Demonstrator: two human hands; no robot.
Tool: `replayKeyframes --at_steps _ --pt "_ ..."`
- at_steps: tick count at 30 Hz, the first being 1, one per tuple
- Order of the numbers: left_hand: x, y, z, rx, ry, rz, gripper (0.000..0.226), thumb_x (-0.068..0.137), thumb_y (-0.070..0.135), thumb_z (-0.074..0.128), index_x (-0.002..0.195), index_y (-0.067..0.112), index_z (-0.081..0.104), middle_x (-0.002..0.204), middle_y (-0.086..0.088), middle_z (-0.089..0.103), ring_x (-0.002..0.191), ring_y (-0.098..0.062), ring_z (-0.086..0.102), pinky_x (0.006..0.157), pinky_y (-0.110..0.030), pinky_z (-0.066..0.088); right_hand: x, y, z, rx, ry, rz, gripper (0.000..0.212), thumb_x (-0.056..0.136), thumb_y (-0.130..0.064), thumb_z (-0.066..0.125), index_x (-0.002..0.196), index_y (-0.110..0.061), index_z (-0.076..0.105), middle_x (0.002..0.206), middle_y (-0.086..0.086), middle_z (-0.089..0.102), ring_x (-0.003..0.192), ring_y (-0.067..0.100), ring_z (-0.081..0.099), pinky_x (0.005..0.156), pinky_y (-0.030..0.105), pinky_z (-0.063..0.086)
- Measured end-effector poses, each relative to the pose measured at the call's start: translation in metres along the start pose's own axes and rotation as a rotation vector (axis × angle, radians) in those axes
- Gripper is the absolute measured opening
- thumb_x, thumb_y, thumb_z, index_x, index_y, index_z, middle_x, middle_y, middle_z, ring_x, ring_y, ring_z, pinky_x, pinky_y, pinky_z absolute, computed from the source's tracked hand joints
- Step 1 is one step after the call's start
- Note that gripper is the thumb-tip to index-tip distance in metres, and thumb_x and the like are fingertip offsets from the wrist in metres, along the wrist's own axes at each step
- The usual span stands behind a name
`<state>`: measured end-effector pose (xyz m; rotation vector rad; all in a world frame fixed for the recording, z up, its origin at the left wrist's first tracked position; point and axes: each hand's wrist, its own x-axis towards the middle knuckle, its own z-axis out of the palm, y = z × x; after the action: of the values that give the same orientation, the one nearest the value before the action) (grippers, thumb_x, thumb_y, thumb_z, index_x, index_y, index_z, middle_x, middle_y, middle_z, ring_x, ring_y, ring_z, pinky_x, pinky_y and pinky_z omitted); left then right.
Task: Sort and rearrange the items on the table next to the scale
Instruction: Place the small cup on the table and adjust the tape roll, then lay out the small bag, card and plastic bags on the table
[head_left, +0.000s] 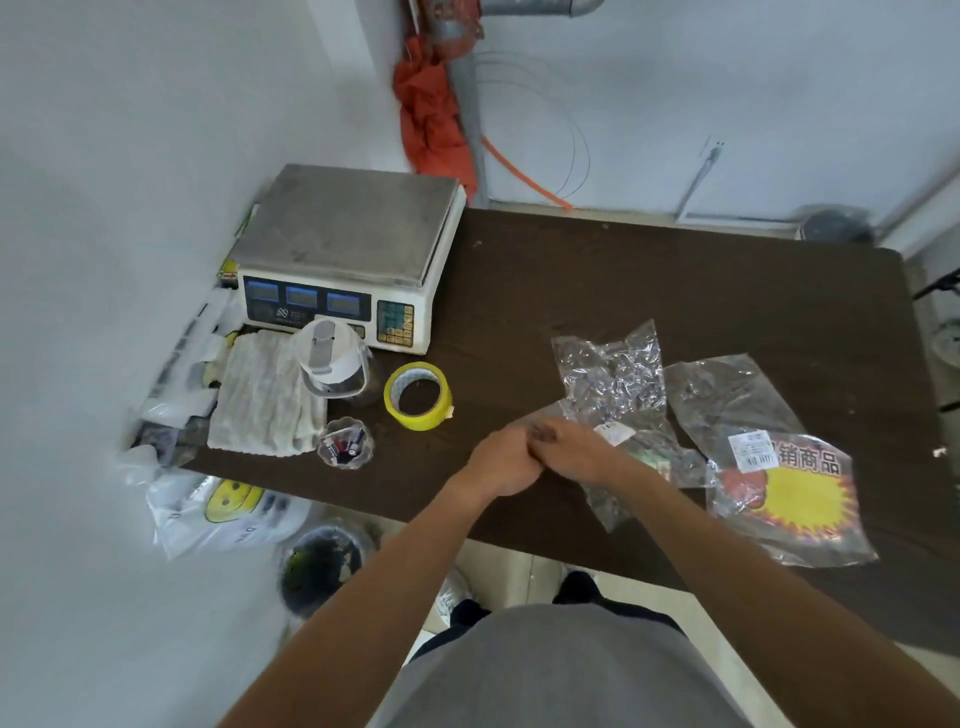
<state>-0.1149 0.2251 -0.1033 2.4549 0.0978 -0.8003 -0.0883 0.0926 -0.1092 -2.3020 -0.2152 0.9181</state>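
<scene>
Now both hands are together over the front part of the dark table (675, 270), knuckle to knuckle. The right hand (576, 449) has its fingers curled in, pinching a small dark thing (543, 434) right where the two hands meet. It's too blurred for me to say what it is. The left hand (506, 462) is curled too, pressed against the right, but I cannot tell whether it shares the grip.

Under the right wrist lies a clear bag with a white label (649, 452), flat on the table. Just behind it there's a crumpled clear bag (613, 374), and beside that a smoother clear bag (727, 395). Nearest the right-hand edge sits a bag with a red and yellow print (789, 493).

Over on the left, the scale (343, 260) stands at the back corner against the wall. In front of it, a clear jug with a white lid (332, 364) stands upright, touching a pale folded cloth (265, 400). A yellow tape roll (418, 397) lies flat just beside the jug, and a small clear cup (345, 444) holding batteries sits by the cloth's near corner. A white bag with a smiley face (228, 504) hangs off the table's left end.
</scene>
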Motion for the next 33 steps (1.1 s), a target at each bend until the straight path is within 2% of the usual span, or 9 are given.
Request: replayKeyframes --at_steps 4,7,10,13,17,23,28,30,33 --pt "0.011 -0.001 0.011 0.101 0.038 0.001 0.030 0.089 0.023 0.058 0.114 0.009 0.067 0.120 -0.017 0.063 0.111 -0.036 0.063 0.091 -0.042 0.054 -0.004 0.013 0.008 0.046 0.017 0.059 0.027 0.099 -0.041 0.047 0.103 -0.017 0.059 0.096 0.003 0.065 0.089 0.021 0.062 0.079 0.036 0.048" --pt "0.021 0.000 0.014 0.189 0.012 0.004 0.041 0.089 0.025 0.060 0.126 0.007 0.060 0.137 -0.017 0.050 0.129 -0.036 0.051 0.103 -0.045 0.048 -0.010 0.018 0.008 0.092 0.054 0.076 0.025 0.102 -0.035 0.047 0.106 -0.013 0.059 0.091 0.005 0.062 0.082 0.018 0.056 0.067 0.031 0.039" --pt "0.028 0.001 0.015 0.242 0.010 0.021 0.056 0.093 0.023 0.059 0.145 0.006 0.045 0.159 -0.018 0.031 0.142 -0.038 0.035 0.115 -0.045 0.035 -0.011 0.025 0.009 0.096 0.057 0.080 0.021 0.102 -0.034 0.047 0.107 -0.015 0.056 0.093 0.003 0.060 0.087 0.020 0.058 0.072 0.031 0.038" --pt "0.036 -0.002 0.017 0.232 0.053 0.064 0.050 0.094 0.022 0.060 0.141 0.009 0.047 0.152 -0.015 0.041 0.136 -0.035 0.040 0.111 -0.042 0.038 -0.010 0.032 0.010 0.086 0.077 0.083 0.024 0.101 -0.038 0.048 0.109 -0.017 0.056 0.099 0.002 0.059 0.097 0.024 0.059 0.080 0.034 0.039" --pt "0.041 -0.002 0.017 0.207 0.125 0.068 0.045 0.093 0.026 0.065 0.135 0.015 0.051 0.134 -0.010 0.051 0.126 -0.030 0.048 0.102 -0.040 0.042 -0.010 0.034 0.012 0.092 0.086 0.121 0.025 0.100 -0.040 0.048 0.106 -0.017 0.055 0.106 0.007 0.061 0.095 0.024 0.058 0.078 0.035 0.041" --pt "0.048 -0.008 0.013 -0.025 0.098 -0.161 0.057 0.089 0.025 0.070 0.142 0.014 0.050 0.133 -0.009 0.058 0.123 -0.028 0.057 0.104 -0.042 0.048 -0.006 0.033 0.015 0.084 0.075 0.134 0.024 0.100 -0.042 0.047 0.098 -0.018 0.050 0.095 0.002 0.054 0.086 0.023 0.055 0.072 0.034 0.039" --pt "0.048 -0.019 0.015 -0.298 0.042 -0.305 0.025 0.089 0.018 0.066 0.114 0.019 0.074 0.117 -0.005 0.073 0.111 -0.025 0.067 0.097 -0.039 0.056 -0.001 0.029 0.021 0.073 0.052 0.099 0.032 0.099 -0.043 0.048 0.112 -0.016 0.060 0.103 0.004 0.062 0.090 0.021 0.060 0.076 0.035 0.045" --pt "0.044 -0.024 0.017 -0.357 0.039 -0.328 0.014 0.092 0.018 0.064 0.098 0.024 0.076 0.108 -0.003 0.074 0.105 -0.023 0.068 0.096 -0.040 0.057 0.001 0.027 0.025 0.063 0.040 0.092 0.031 0.097 -0.044 0.050 0.112 -0.020 0.061 0.103 0.001 0.063 0.088 0.018 0.060 0.075 0.035 0.046" --pt "0.037 -0.032 0.020 -0.461 0.054 -0.355 0.019 0.095 0.015 0.060 0.086 0.027 0.072 0.101 0.001 0.072 0.101 -0.019 0.067 0.096 -0.041 0.057 0.003 0.023 0.029 0.057 0.023 0.076 0.023 0.094 -0.042 0.053 0.104 -0.022 0.060 0.100 0.001 0.064 0.088 0.018 0.061 0.072 0.033 0.044"
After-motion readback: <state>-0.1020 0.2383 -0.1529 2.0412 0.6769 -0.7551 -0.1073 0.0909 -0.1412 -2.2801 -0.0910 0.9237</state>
